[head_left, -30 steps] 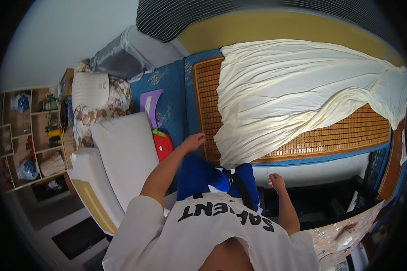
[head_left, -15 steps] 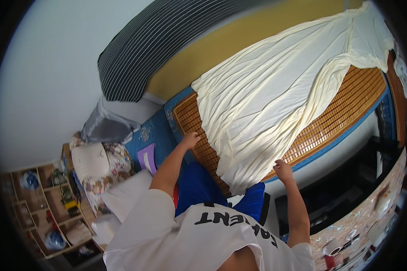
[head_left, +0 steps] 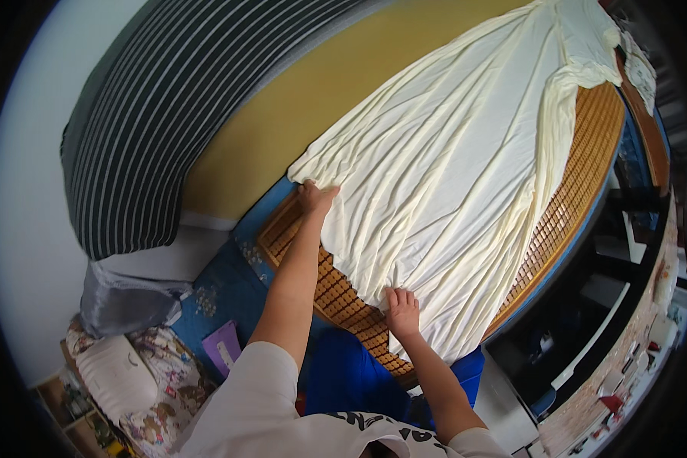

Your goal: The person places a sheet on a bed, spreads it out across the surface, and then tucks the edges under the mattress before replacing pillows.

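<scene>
A wide cream sheet (head_left: 443,175) with long creases is spread over a brown tile mat (head_left: 576,183) on a bed. At the sheet's near-left corner, my left hand (head_left: 317,198) is closed on the edge, close to the yellow-tan panel. Farther right along the same near edge, my right hand (head_left: 402,310) grips the hem, its fingers bent over the cloth. The mat's near end and its right side show from under the sheet. Folds bunch up along the sheet's right side.
Behind the bed runs a yellow-tan panel (head_left: 282,145), with a dark striped cloth (head_left: 145,145) to its left. At the lower left lie a purple flat item (head_left: 221,346), a pale pillow (head_left: 119,375) and patterned bedding (head_left: 160,359). A black cabinet (head_left: 565,313) stands right of the bed.
Both hands have moved onto the sheet's near edge and taken hold: the left went up to the corner, the right went left. My view has shifted closer to the bed.
</scene>
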A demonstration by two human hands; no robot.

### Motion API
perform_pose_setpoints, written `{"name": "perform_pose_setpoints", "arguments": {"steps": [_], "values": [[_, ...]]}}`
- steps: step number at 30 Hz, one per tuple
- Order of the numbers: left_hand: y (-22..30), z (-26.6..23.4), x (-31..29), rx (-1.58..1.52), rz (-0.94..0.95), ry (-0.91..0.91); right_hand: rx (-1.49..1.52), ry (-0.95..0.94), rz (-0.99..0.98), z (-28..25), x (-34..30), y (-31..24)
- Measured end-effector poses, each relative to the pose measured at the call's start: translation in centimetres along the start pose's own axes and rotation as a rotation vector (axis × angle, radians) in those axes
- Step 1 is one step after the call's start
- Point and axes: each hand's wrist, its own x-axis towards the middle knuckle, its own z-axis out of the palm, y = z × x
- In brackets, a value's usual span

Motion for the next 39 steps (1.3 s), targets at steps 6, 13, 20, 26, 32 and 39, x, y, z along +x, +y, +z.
{"name": "perform_pose_setpoints", "arguments": {"steps": [6,13,20,26,32,39], "values": [[-4.2,1.3,4.6,-0.451,0.090,0.240,0.083,0.299,-0.083,-1.7,3.1,-0.3],[-3.7,-5.5,7.4,-0.999,0.127,0.435,0.717,0.010,0.290,-2.3,3.6,-4.8],[-2.0,-12.7,2.2,0.286,0.807,0.148,0.625,-0.310,0.051,0.8,1.9,-6.5],[-8.7,-14.9,3.8,0.609,0.717,0.217,0.603,-0.644,0.052,1.1,0.4,-9.5],[-12.4,-17.3,4.4,0.890,0.843,0.146,0.572,-0.716,-0.013,4.6,-1.0,-8.7],[-16.2,-17.8,5.1,1.063,0.756,0.110,0.423,-0.937,-0.040,5.6,-1.9,-9.1]]}}
